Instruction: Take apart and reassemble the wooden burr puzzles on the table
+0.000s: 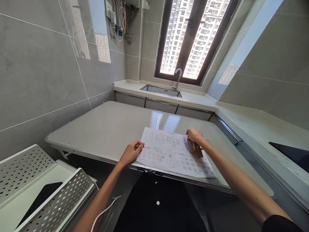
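A white sheet of paper (166,149) printed with rows of small grey diagrams lies on the folding table, its near edge at the table's front. At the sheet's left edge, my left hand (132,152) is closed, with thumb and curled fingers on the paper's margin. My right hand (195,135) is over the upper right of the sheet, fingers pinched together. Below those fingers shows a brown flat piece (200,151), perhaps wood or card, tilted over the print. My hand covers part of it, so its full shape is hidden.
The pale folding table (116,125) has a centre seam and a front latch (149,171). A white perforated rack (74,190) stands at lower left, with a white cable (103,211) beside it. Beyond are a counter with a sink (161,91), a faucet (178,79) and a window.
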Demonstrator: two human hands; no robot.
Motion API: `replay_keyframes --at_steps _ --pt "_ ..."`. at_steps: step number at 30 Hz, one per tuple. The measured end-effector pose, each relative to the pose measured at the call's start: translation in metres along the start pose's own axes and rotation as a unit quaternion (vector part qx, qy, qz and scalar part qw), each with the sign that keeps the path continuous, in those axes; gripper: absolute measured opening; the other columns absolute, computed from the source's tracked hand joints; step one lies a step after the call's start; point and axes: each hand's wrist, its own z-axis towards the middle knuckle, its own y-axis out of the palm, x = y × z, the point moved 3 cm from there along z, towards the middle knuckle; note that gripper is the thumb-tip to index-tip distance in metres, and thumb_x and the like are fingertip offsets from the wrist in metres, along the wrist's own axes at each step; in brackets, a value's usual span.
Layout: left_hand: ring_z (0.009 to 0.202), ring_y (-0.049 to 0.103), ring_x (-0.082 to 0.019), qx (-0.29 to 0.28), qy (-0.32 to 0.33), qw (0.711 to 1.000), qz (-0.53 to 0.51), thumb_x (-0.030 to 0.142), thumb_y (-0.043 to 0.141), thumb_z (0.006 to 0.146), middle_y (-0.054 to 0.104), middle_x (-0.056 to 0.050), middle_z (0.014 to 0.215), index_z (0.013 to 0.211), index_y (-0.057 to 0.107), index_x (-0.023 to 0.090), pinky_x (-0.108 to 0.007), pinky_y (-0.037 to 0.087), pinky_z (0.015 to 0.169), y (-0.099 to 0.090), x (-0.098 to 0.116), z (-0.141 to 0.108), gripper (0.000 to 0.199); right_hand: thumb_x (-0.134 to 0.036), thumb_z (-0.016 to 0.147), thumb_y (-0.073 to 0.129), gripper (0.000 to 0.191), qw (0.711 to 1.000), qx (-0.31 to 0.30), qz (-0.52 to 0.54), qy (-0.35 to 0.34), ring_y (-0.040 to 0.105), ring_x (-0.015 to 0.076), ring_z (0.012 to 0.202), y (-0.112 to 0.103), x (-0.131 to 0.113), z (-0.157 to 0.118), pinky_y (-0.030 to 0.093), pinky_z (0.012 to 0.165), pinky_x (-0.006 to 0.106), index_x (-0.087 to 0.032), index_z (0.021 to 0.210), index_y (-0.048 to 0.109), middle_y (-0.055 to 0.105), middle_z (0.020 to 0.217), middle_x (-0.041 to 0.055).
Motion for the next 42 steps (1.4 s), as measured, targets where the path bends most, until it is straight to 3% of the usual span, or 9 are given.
replay_keyframes --at_steps 5,9,15,21,27,37,42 --pt "0.056 0.04 -0.012 0.004 -0.003 1.0 0.008 0.059 0.057 0.092 0.046 0.005 0.061 0.083 0.061 0.019 -0.023 0.031 0.054 -0.001 0.001 -0.001 0.041 -0.011 0.097 0.057 0.025 0.995 0.076 0.049 -0.042 0.073 0.0194 0.096 -0.011 -0.006 0.0 0.053 0.08 0.026 -0.015 0.117 0.072 0.077 0.105 0.0085" --pt "0.057 0.04 -0.013 0.003 -0.005 1.0 0.011 0.059 0.057 0.092 0.047 0.005 0.062 0.084 0.061 0.019 -0.024 0.031 0.055 -0.001 0.003 -0.001 0.041 -0.005 0.092 0.054 0.034 0.989 0.112 0.071 -0.059 0.072 0.018 0.094 -0.017 -0.013 -0.004 0.049 0.078 0.024 -0.017 0.117 0.073 0.078 0.105 0.008" --pt "0.057 0.038 -0.012 0.001 -0.007 1.0 0.018 0.06 0.056 0.093 0.045 0.005 0.062 0.083 0.061 0.019 -0.024 0.03 0.055 0.0 0.004 -0.001 0.042 -0.027 0.098 0.06 0.022 0.991 0.084 0.071 -0.075 0.068 0.0234 0.108 -0.022 -0.029 -0.017 0.048 0.081 0.029 -0.023 0.115 0.072 0.076 0.118 0.0084" --pt "0.057 0.039 -0.012 -0.005 -0.003 1.0 0.019 0.061 0.056 0.093 0.046 0.005 0.062 0.084 0.061 0.019 -0.023 0.029 0.053 0.0 0.002 -0.001 0.043 -0.054 0.101 0.052 0.04 0.992 0.028 0.076 -0.098 0.07 0.0277 0.102 -0.018 -0.054 -0.038 0.047 0.079 0.032 -0.021 0.108 0.074 0.078 0.109 0.0119" --pt "0.057 0.041 -0.012 -0.002 -0.003 1.0 0.017 0.061 0.056 0.092 0.052 0.004 0.064 0.083 0.062 0.018 -0.023 0.03 0.052 0.0 0.0 0.002 0.044 -0.048 0.102 0.05 0.042 0.985 0.0 0.115 -0.125 0.071 0.0252 0.084 -0.004 -0.084 -0.064 0.045 0.069 0.029 -0.02 0.08 0.072 0.079 0.088 0.0111" --pt "0.059 0.044 -0.012 -0.02 0.0 0.999 0.029 0.058 0.056 0.095 0.054 0.004 0.065 0.083 0.062 0.019 -0.023 0.033 0.056 0.001 0.0 0.002 0.042 -0.05 0.104 0.046 0.039 0.966 0.035 0.221 -0.131 0.068 0.0227 0.096 0.003 -0.094 -0.081 0.043 0.073 0.028 -0.017 0.097 0.066 0.075 0.106 0.0111" --pt "0.058 0.045 -0.012 -0.017 0.001 0.999 0.028 0.059 0.056 0.094 0.054 0.004 0.065 0.084 0.062 0.019 -0.023 0.034 0.056 0.001 -0.001 0.003 0.042 -0.045 0.106 0.041 0.039 0.957 0.032 0.263 -0.12 0.069 0.0211 0.091 0.005 -0.087 -0.084 0.044 0.07 0.027 -0.018 0.099 0.068 0.077 0.099 0.009"
